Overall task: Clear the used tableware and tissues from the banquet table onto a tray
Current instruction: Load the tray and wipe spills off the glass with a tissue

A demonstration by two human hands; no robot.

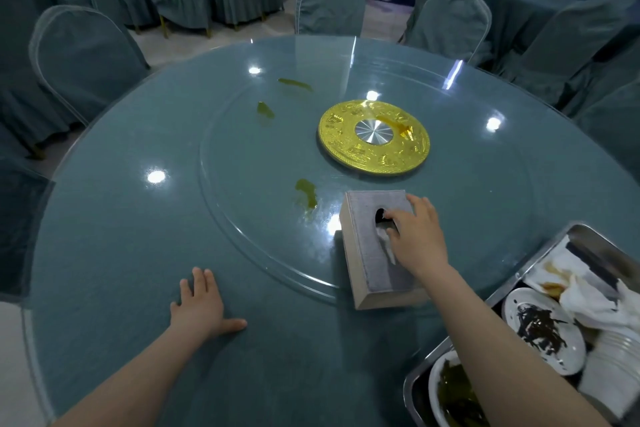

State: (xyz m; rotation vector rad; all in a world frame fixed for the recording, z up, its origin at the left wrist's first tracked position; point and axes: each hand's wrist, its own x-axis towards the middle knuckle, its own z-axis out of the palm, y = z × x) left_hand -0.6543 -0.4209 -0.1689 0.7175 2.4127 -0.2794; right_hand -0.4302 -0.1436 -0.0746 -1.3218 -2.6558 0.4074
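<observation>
A grey tissue box (369, 246) lies on the glass turntable's near edge. My right hand (415, 236) rests on top of it, fingertips at the slot pinching a white tissue (387, 243) that sticks out. My left hand (199, 305) lies flat on the blue tablecloth, fingers spread, holding nothing. At the lower right a steel tray (540, 258) holds a plate with dark tea leaves (542, 329), crumpled stained tissues (585, 291), stacked white dishes (620, 354) and a bowl with green scraps (453, 395). Green leaf scraps (306, 192) lie on the glass.
A gold turntable hub (374, 137) sits at the centre of the glass turntable (242, 218). More green scraps (265, 110) lie farther back on the glass. Covered chairs (329, 5) ring the round table, with other chairs and tables behind.
</observation>
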